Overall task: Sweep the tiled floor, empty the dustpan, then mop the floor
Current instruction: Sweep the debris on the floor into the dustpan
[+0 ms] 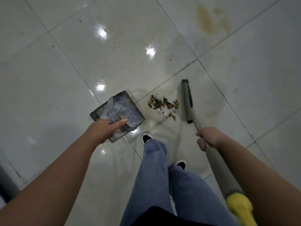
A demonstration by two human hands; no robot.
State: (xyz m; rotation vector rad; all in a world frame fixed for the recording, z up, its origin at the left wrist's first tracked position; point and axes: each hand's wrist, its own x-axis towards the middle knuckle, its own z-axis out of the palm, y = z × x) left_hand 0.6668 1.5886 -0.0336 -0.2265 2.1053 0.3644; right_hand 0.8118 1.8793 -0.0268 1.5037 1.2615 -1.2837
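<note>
My left hand (106, 130) grips the handle of a grey metal dustpan (119, 106), which is just above or on the glossy tiled floor (65, 75), its open side turned toward a small pile of dry leaves and scraps (162, 105). My right hand (207, 138) holds the grey padded handle (219, 170) of a broom. The broom's grey head (187, 101) rests on the floor just right of the pile. The pile lies between dustpan and broom head.
A yellowish stain (211, 20) marks the tiles at the upper right. My legs in blue jeans (156, 176) and dark shoes (147, 137) stand just below the pile. The broom handle ends in a yellow part (239, 207). A dark object (6, 185) is at the lower left edge.
</note>
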